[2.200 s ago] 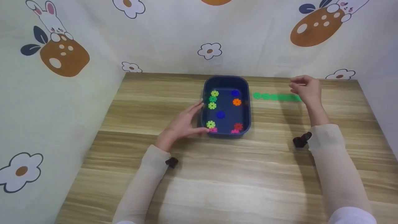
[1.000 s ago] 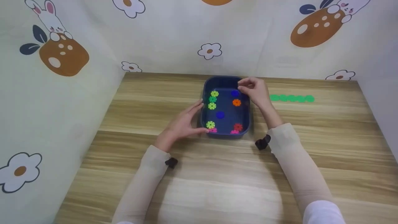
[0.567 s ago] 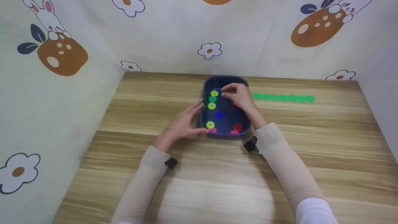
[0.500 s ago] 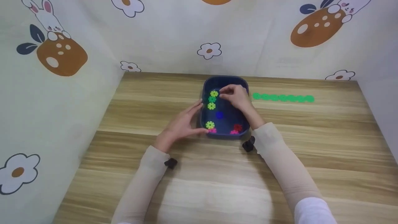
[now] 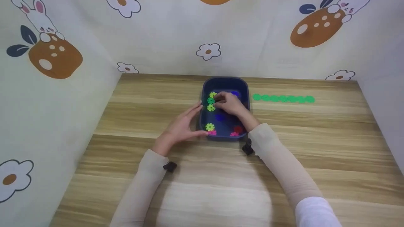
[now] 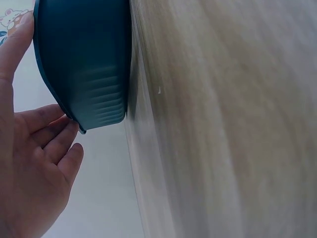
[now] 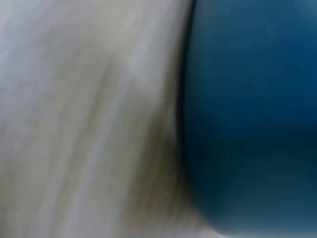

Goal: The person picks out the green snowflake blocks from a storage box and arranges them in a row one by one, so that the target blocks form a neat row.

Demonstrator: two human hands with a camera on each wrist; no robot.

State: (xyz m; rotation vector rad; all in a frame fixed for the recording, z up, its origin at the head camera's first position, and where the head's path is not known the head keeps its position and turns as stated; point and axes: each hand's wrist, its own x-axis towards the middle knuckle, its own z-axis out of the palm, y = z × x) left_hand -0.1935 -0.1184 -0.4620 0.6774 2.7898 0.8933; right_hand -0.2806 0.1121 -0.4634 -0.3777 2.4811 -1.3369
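A dark blue plastic tub stands on the wooden table with several snowflake-shaped plastic discs inside. My left hand lies along its left side, fingers and thumb spread and straight, tips at the rim; in the left wrist view that hand touches the tub's rim. Inside the tub, my right hand has thumb and forefinger apart, tips right at the edge of a green disc. That disc lies between two yellow-green discs, the upper one and the lower one. The right wrist view shows the tub's outer wall, no fingers.
To the right of the tub, several green discs lie in a straight row. Blue, red, pink and another yellow-green disc sit on the tub floor. A patterned cloth rises behind the table.
My right hand has moved left from the far end of the green row, over the tub, and down to the discs at its left side. My left hand has stayed at the tub.
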